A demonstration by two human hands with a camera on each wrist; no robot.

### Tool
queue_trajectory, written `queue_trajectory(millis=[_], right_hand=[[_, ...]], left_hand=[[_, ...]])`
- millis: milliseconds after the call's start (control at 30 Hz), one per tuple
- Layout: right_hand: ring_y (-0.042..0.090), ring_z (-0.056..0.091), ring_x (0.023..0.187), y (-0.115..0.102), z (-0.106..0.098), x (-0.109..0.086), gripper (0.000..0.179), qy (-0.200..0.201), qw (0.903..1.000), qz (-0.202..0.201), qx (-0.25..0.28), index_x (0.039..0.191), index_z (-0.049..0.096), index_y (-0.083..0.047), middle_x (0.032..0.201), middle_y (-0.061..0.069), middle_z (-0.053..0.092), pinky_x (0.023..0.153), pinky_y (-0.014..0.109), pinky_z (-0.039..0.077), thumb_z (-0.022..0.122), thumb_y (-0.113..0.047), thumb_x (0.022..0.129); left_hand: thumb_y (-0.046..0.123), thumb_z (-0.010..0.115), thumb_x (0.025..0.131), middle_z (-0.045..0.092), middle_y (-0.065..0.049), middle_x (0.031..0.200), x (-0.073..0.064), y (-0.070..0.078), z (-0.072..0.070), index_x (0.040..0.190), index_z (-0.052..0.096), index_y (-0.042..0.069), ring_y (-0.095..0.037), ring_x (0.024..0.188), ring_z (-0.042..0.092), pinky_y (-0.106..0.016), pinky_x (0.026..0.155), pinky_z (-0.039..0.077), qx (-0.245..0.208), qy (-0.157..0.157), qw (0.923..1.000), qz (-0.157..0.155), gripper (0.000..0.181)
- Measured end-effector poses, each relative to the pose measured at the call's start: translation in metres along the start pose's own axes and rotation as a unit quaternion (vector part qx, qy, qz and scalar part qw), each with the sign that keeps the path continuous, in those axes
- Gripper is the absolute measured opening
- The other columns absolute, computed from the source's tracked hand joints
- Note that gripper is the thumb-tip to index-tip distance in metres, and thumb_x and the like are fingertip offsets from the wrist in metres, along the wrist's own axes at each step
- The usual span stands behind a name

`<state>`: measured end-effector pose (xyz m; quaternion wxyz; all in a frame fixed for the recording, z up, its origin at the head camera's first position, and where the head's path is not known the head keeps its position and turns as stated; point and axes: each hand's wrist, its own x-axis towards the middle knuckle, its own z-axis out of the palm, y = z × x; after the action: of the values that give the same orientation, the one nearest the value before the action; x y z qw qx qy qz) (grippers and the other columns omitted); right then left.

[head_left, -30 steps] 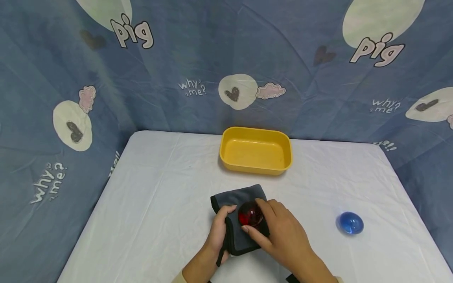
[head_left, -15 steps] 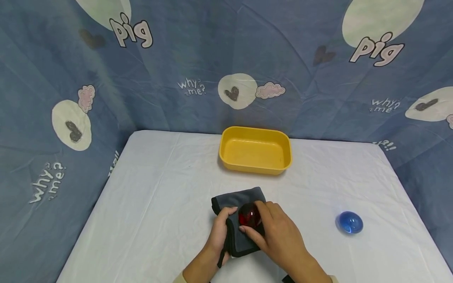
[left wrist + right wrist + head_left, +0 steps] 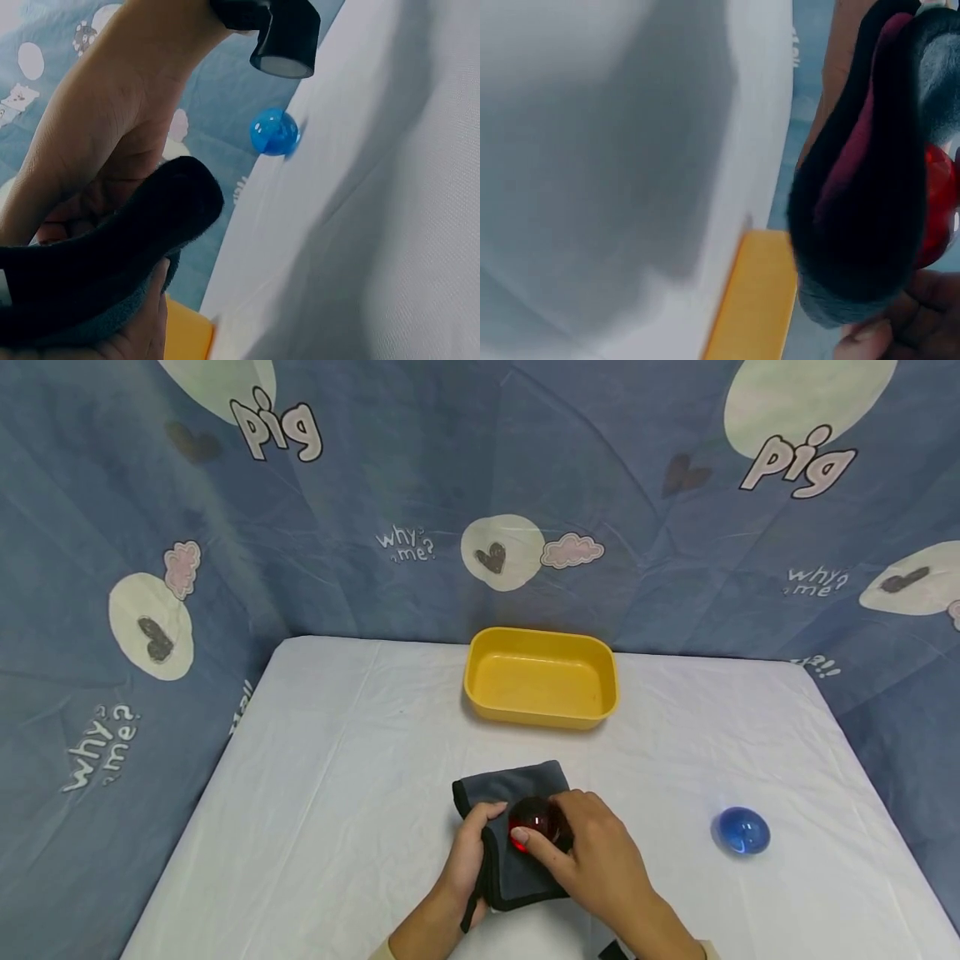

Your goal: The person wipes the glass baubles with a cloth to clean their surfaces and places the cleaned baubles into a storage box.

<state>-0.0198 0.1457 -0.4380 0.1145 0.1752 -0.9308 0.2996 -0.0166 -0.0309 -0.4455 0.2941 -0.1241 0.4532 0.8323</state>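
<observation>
In the head view, a folded grey cloth (image 3: 517, 881) with black edging lies across my left hand (image 3: 463, 864), which grips its left side with the thumb on top. A clear red ball (image 3: 529, 818) sits on the cloth. Fingers and thumb of my right hand (image 3: 600, 852) pinch the ball from the right, the thumb across its front. From the left wrist, the thick black edge of the cloth (image 3: 112, 255) hides most of the ball's area. The right wrist view shows the red ball (image 3: 936, 206) partly behind the cloth (image 3: 862, 187), whose folds show a pink layer.
A clear blue ball (image 3: 742, 831) lies on the white tabletop (image 3: 337, 827) to the right. At the back edge stands a yellow rectangular tub (image 3: 542, 720). A blue printed curtain (image 3: 337, 568) surrounds the table's back and sides.
The cloth and both hands have sunk slightly toward the near edge. My right thumb has slid up across the front of the red ball, whose position on the cloth has shifted a little.
</observation>
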Motion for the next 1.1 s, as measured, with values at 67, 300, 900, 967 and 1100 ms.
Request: queue_trajectory(millis=[67,300,900,967,1100], right_hand=[[0.008,0.058,0.088,0.000,0.000,-0.002,0.054,-0.016,0.9998,0.012,0.002,0.111,0.071,-0.010,0.097,-0.006,0.067,0.074,0.031,0.054,0.076,-0.059,0.089],[0.013,0.061,0.105,0.002,-0.004,-0.006,0.081,-0.041,0.9983,-0.035,-0.023,0.149,0.052,-0.011,0.123,0.001,0.063,0.087,0.036,0.058,0.084,-0.050,0.086],[0.009,0.063,0.099,0.003,0.006,-0.006,0.058,0.017,0.9954,-0.087,0.038,0.127,0.063,-0.004,0.117,0.001,0.063,0.082,0.031,0.058,0.087,-0.038,0.087],[0.006,0.061,0.094,0.003,0.006,-0.006,0.054,0.020,0.9964,-0.071,0.042,0.123,0.065,-0.005,0.111,-0.002,0.064,0.079,0.029,0.058,0.084,-0.041,0.089],[0.004,0.057,0.087,0.002,0.008,-0.006,0.042,0.021,0.9978,-0.036,0.052,0.115,0.069,-0.009,0.099,-0.008,0.064,0.072,0.027,0.054,0.078,-0.044,0.094]], left_hand=[[0.045,0.035,0.102,0.064,-0.009,0.130,0.000,0.000,-0.001,0.150,0.039,-0.001,-0.019,0.114,0.065,-0.036,0.099,0.054,-0.002,0.005,1.0000,0.001,0.066],[0.044,0.036,0.102,0.062,-0.009,0.137,0.001,0.002,-0.002,0.150,0.041,0.001,-0.018,0.115,0.065,-0.035,0.099,0.054,-0.009,0.015,0.9998,0.012,0.064],[0.042,0.036,0.102,0.062,-0.010,0.135,0.001,-0.005,-0.002,0.151,0.040,0.000,-0.019,0.116,0.064,-0.035,0.101,0.053,-0.017,0.005,0.9998,0.004,0.065],[0.043,0.037,0.102,0.062,-0.010,0.133,0.002,-0.004,-0.002,0.151,0.039,0.001,-0.018,0.115,0.064,-0.035,0.100,0.053,-0.019,0.002,0.9998,0.001,0.064],[0.044,0.037,0.102,0.063,-0.008,0.126,0.003,-0.005,-0.001,0.148,0.041,0.002,-0.017,0.109,0.065,-0.034,0.097,0.054,-0.020,-0.003,0.9998,-0.004,0.062]])
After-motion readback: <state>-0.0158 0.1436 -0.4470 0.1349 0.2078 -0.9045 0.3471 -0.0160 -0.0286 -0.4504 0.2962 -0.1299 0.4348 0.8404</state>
